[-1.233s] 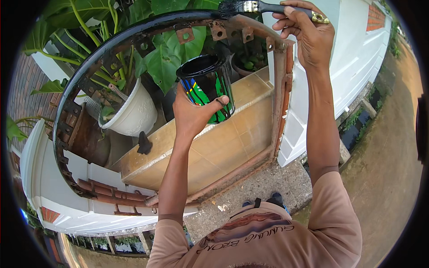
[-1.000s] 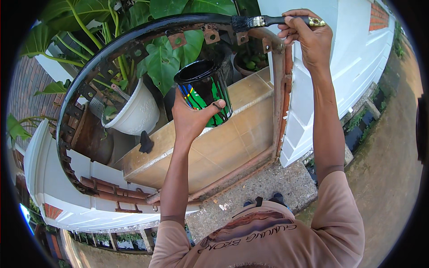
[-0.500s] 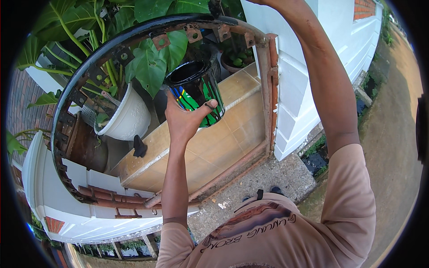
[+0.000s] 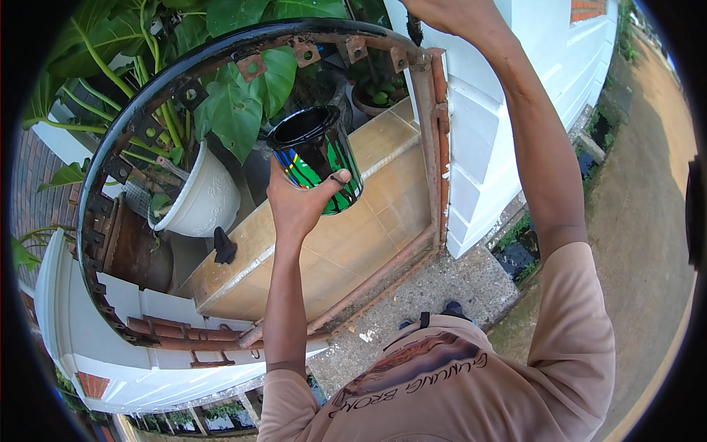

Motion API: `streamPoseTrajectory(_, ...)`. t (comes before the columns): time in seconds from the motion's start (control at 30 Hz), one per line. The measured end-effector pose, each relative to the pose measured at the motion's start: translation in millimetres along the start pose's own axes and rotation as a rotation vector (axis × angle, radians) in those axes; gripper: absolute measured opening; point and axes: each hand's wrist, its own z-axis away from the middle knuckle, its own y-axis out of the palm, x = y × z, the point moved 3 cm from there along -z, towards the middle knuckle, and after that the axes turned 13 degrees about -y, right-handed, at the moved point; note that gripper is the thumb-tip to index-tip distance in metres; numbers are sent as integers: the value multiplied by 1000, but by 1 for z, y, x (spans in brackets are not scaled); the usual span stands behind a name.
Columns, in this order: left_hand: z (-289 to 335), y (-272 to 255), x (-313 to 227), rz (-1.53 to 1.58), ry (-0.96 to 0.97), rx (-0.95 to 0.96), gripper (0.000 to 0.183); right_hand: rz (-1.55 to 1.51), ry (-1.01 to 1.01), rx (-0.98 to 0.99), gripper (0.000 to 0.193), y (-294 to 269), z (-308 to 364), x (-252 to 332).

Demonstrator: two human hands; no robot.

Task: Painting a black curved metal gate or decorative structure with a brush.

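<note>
My left hand point(image 4: 298, 197) is wrapped round a paint can point(image 4: 340, 166), thumb across its front. The can is green with black paint run down its side, and its open top shows a black inside. At the top edge of the view, my right hand point(image 4: 446, 13) is partly cut off. Below its fingers hangs the black, paint-coated end of a paintbrush point(image 4: 414, 29), close to the upper right corner of a curved metal gate frame point(image 4: 243, 37). Glossy black covers the frame's top rail, while its right post point(image 4: 436, 155) is rusty brown.
Rusty drilled tabs line the frame's inner side. Behind it are large-leaved plants point(image 4: 236, 110), a white pot point(image 4: 202, 195) and a tiled ledge point(image 4: 353, 247) with a small black thing point(image 4: 224, 246) on it. A white wall point(image 4: 479, 147) stands to the right, beside a drain and dirt road.
My right hand with the paintbrush has moved right, from above the top rail to the frame's right corner. The left hand still holds the can, and the view has shifted slightly.
</note>
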Motion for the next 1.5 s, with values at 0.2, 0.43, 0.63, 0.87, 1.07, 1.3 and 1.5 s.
streamPoseTrajectory(0.2, 0, 2, 4, 11, -9, 15, 79, -250, 52, 122, 34, -29, -9, 42)
streamPoseTrajectory(0.43, 1, 4, 5, 80, -18, 50, 75, -118, -57, 345, 46, -25, 27, 10)
streamPoseTrajectory(0.63, -1, 11, 7, 98, 2, 68, 75, 45, 101, -5, 43, -8, 1, 1)
streamPoseTrajectory(0.87, 0, 22, 0, 107, 16, 79, 75, -53, 67, 0, 34, 16, 12, -58)
streamPoseTrajectory(1.07, 5, 17, 1, 91, -21, 65, 76, -540, -163, 133, 26, -25, 35, -20)
streamPoseTrajectory(1.3, 7, 22, -1, 123, -19, 68, 77, -82, -233, -34, 23, 11, -17, 62)
streamPoseTrajectory(1.5, 13, 15, 0, 78, -18, 30, 78, -1097, 278, -119, 21, 11, 8, 21)
